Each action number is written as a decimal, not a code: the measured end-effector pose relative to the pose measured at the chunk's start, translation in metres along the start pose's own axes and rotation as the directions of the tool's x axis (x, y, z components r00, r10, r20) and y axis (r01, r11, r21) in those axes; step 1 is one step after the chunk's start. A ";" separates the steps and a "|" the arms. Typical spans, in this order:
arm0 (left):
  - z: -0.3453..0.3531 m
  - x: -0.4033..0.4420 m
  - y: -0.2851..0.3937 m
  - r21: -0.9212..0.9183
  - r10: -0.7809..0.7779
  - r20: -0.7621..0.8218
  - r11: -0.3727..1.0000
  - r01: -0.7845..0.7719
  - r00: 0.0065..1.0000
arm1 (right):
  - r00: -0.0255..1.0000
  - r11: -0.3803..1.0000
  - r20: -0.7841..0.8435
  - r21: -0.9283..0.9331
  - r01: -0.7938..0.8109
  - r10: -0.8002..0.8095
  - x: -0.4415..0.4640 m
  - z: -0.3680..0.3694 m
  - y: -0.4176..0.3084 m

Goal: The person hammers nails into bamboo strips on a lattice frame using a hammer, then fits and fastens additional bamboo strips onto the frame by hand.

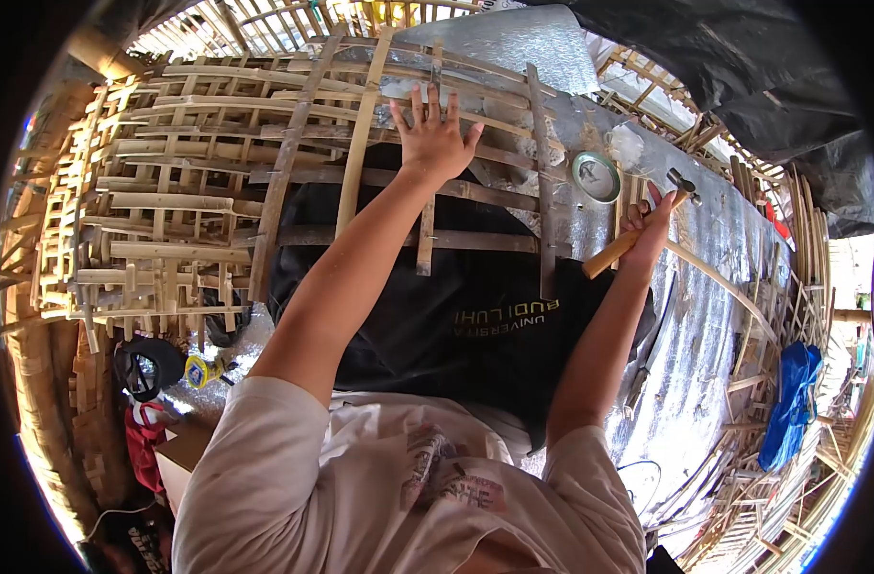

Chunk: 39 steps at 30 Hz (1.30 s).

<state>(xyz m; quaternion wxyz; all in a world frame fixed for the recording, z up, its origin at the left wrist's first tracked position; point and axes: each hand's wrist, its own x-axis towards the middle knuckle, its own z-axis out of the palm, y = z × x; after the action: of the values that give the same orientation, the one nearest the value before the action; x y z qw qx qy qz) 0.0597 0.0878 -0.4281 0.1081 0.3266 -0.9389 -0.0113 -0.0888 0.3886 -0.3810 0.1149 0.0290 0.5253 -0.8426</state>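
Observation:
A lattice of crossed bamboo strips [360,143] lies in front of me, partly over a black cloth with printed lettering [408,316] on my lap. My left hand [432,139] rests on its upper part with the fingers spread. To the right, my right hand [647,230] is wrapped round the wooden handle of a hammer [604,256]. The hammer's metal head [684,185] points up and away, apart from the lattice. Close to that hand sits a round metal dish [597,177]; its contents are too small to make out.
More bamboo latticework [159,191] is stacked at the left. Silvery sheeting [685,383] covers the floor at the right, near a blue bag [791,402] and loose bamboo strips [743,478]. A black cap [150,368] and a yellow roll [199,372] lie lower left. Black plastic [724,67] hangs upper right.

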 end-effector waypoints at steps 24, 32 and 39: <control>0.011 0.003 -0.003 0.076 0.020 -0.010 0.997 -0.019 1.000 | 0.934 -0.259 -0.294 -0.904 -0.341 -0.205 -0.266 -0.289 -0.010; 0.014 0.005 -0.007 0.015 0.062 -0.046 0.998 -0.061 0.997 | 0.901 -0.398 -0.412 -0.810 -0.431 -0.138 -0.284 -0.284 0.011; 0.014 0.005 -0.007 0.038 0.049 -0.027 0.998 -0.048 0.998 | 0.962 -0.448 -0.115 -0.866 -0.220 -0.249 -0.230 -0.260 -0.009</control>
<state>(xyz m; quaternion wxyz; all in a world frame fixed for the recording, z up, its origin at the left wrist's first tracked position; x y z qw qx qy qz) 0.0572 0.0789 -0.4410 0.1154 0.3061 -0.9449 0.0135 0.1137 0.6621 -0.4500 -0.0014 0.0255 0.9994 0.0222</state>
